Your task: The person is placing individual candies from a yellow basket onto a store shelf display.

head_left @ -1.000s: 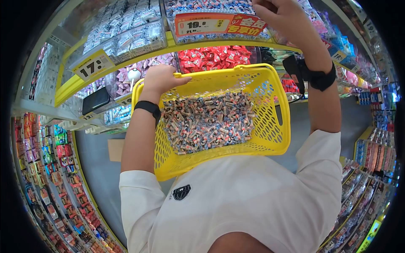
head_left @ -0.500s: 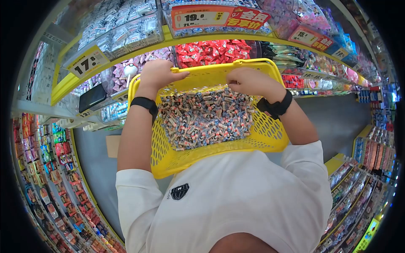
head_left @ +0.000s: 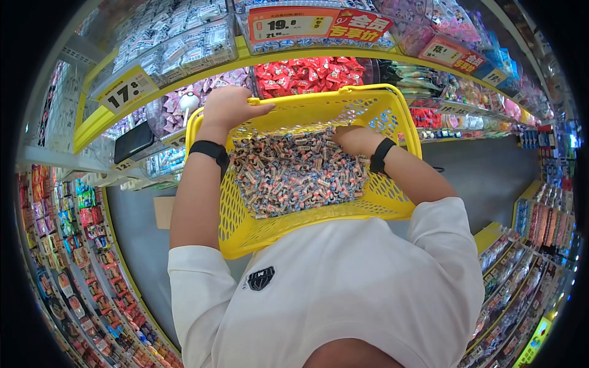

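A yellow shopping basket (head_left: 307, 109) with perforated sides stands tipped toward me in front of my body. Small wrapped candies (head_left: 294, 175) in blue, brown and white wrappers cover its bottom in a thick pile. My left hand (head_left: 228, 107) is closed over the far left part of the basket's rim, thumb lying along the edge. Inside the basket, my right hand (head_left: 356, 138) reaches down to the far right part of the pile. Its fingertips are hidden among the candies. Each wrist has a black band.
Beyond the basket, a bin of red-wrapped candies (head_left: 310, 76) sits under a shelf with price signs (head_left: 322, 24). A dark phone (head_left: 134, 142) rests on the left shelf edge. Packed snack racks (head_left: 92, 264) curve along the left, and more shelves (head_left: 515, 288) line the right.
My right hand has come down from near the basket's far rim into the candy pile. My left hand stays on the rim, and the basket has hardly moved.
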Tool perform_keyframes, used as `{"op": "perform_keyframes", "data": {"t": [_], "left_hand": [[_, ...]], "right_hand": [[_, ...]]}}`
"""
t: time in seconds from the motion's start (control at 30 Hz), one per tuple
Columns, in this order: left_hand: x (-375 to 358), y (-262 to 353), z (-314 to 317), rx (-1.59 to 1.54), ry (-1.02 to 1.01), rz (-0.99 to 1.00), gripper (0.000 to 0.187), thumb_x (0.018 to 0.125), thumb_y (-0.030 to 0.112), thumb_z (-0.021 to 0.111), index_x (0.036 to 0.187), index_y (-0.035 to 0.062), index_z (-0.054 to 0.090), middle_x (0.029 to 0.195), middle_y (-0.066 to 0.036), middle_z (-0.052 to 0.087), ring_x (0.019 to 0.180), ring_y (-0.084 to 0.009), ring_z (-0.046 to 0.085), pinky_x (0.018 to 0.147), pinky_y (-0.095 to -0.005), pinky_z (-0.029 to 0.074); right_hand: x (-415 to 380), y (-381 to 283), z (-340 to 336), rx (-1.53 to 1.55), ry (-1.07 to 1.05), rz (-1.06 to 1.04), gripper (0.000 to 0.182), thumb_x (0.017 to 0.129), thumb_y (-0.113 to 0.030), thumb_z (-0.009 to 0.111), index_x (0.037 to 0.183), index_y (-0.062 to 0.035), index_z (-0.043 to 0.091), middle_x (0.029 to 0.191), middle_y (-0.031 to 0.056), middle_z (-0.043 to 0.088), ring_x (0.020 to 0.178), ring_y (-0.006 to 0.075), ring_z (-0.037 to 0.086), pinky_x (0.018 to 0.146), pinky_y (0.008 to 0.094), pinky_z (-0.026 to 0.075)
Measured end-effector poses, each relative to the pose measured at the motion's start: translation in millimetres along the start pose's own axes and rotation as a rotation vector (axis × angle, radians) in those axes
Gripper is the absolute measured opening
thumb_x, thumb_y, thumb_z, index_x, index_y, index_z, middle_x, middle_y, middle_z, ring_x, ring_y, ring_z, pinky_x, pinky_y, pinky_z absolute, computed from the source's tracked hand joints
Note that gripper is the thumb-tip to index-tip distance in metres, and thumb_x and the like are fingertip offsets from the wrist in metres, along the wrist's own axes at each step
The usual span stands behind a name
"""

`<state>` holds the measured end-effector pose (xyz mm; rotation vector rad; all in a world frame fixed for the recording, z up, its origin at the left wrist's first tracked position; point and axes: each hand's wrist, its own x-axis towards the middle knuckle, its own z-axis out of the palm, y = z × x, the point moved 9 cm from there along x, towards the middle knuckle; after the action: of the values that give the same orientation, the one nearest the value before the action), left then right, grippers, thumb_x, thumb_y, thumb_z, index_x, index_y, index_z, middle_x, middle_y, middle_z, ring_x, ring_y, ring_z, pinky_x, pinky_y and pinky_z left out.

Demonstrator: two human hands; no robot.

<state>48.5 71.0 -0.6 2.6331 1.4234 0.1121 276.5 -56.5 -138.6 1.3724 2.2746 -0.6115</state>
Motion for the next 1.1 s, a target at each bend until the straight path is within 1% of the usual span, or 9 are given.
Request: {"op": "perform_keyframes", "data": {"t": [0.27, 0.43, 0.53, 0.63, 0.73, 0.83, 0.97, 1.07, 1.1], "left_hand": [[1.5, -1.8, 2.9, 0.018, 0.010, 0.012, 0.073, 0.073, 0.076, 0.059, 0.071, 0.0047, 0.071, 0.069, -0.014, 0.067, 0.066, -0.0314, 0.066, 0.063, -0.0434, 0.051], [1.3, -1.4, 2.1, 0.023, 0.013, 0.020, 0.073, 0.073, 0.076, 0.059, 0.071, 0.0044, 0.071, 0.069, -0.014, 0.067, 0.067, -0.0321, 0.066, 0.064, -0.0441, 0.051], [1.1, -0.4, 0.9, 0.018, 0.018, 0.024, 0.073, 0.073, 0.076, 0.059, 0.071, 0.0043, 0.071, 0.069, -0.014, 0.067, 0.067, -0.0322, 0.066, 0.064, -0.0441, 0.051], [1.4, -1.1, 2.5, 0.022, 0.017, 0.025, 0.073, 0.073, 0.077, 0.059, 0.071, 0.0044, 0.071, 0.070, -0.014, 0.067, 0.067, -0.0320, 0.066, 0.065, -0.0440, 0.051], [0.5, -0.6, 1.5, 0.027, 0.029, 0.025, 0.073, 0.073, 0.076, 0.059, 0.071, 0.0046, 0.071, 0.070, -0.014, 0.067, 0.067, -0.0318, 0.066, 0.065, -0.0439, 0.051], [0.3, -0.3, 1.1, 0.027, 0.016, 0.017, 0.072, 0.073, 0.076, 0.059, 0.071, 0.0049, 0.071, 0.070, -0.014, 0.067, 0.067, -0.0314, 0.066, 0.064, -0.0435, 0.051], [0.4, 0.1, 1.0, 0.025, 0.005, 0.002, 0.071, 0.074, 0.075, 0.060, 0.071, 0.0055, 0.071, 0.070, -0.013, 0.066, 0.067, -0.0318, 0.065, 0.064, -0.0438, 0.051], [0.2, -0.1, -0.4, 0.018, -0.002, 0.000, 0.069, 0.074, 0.074, 0.061, 0.072, 0.0059, 0.071, 0.070, -0.013, 0.066, 0.069, -0.0323, 0.065, 0.065, -0.0445, 0.050], [0.1, -0.2, -0.2, 0.025, 0.018, 0.012, 0.071, 0.073, 0.075, 0.060, 0.071, 0.0058, 0.071, 0.069, -0.013, 0.066, 0.066, -0.0314, 0.065, 0.063, -0.0435, 0.051]], "right_hand": [[2.0, 12.0, 8.6, -0.105, 0.013, 0.071, 0.026, 0.082, -0.001, 0.059, 0.107, -0.0032, 0.067, 0.107, 0.0198, 0.063, 0.099, 0.0352, 0.065, 0.082, 0.0441, 0.054], [-8.5, -0.4, -31.4, -0.056, 0.105, 0.094, 0.019, 0.083, -0.006, 0.059, 0.100, -0.0051, 0.069, 0.101, 0.0190, 0.068, 0.096, 0.0348, 0.067, 0.081, 0.0448, 0.054], [-10.1, -6.6, -60.5, 0.105, 0.275, 0.052, 0.015, 0.082, -0.010, 0.060, 0.095, -0.0047, 0.067, 0.096, 0.0165, 0.068, 0.093, 0.0334, 0.067, 0.078, 0.0456, 0.053], [-21.7, -16.6, -92.7, 0.204, 0.282, 0.071, 0.018, 0.081, -0.012, 0.061, 0.097, -0.0049, 0.065, 0.093, 0.0139, 0.069, 0.091, 0.0318, 0.067, 0.075, 0.0450, 0.052], [-38.5, -32.9, -127.8, 0.382, 0.358, -0.023, 0.019, 0.082, -0.013, 0.063, 0.099, -0.0051, 0.063, 0.085, 0.0129, 0.067, 0.083, 0.0306, 0.067, 0.071, 0.0424, 0.051], [-56.7, -36.9, -156.6, 0.525, 0.471, -0.068, 0.020, 0.085, -0.014, 0.064, 0.103, -0.0056, 0.063, 0.081, 0.0111, 0.065, 0.075, 0.0282, 0.064, 0.067, 0.0401, 0.049], [-94.0, -43.1, -203.8, 0.607, 0.695, -0.209, 0.023, 0.090, -0.006, 0.065, 0.113, -0.0067, 0.063, 0.082, 0.0033, 0.059, 0.069, 0.0125, 0.055, 0.061, 0.0294, 0.045], [-132.6, -50.2, -251.9, 0.507, 0.919, -0.324, 0.017, 0.090, -0.006, 0.064, 0.106, -0.0068, 0.065, 0.085, 0.0064, 0.064, 0.071, 0.0176, 0.059, 0.063, 0.0298, 0.047], [-139.9, -45.0, -259.1, 0.539, 0.972, -0.323, 0.013, 0.090, -0.005, 0.064, 0.103, -0.0061, 0.066, 0.086, 0.0050, 0.064, 0.072, 0.0158, 0.058, 0.064, 0.0279, 0.047]]}}
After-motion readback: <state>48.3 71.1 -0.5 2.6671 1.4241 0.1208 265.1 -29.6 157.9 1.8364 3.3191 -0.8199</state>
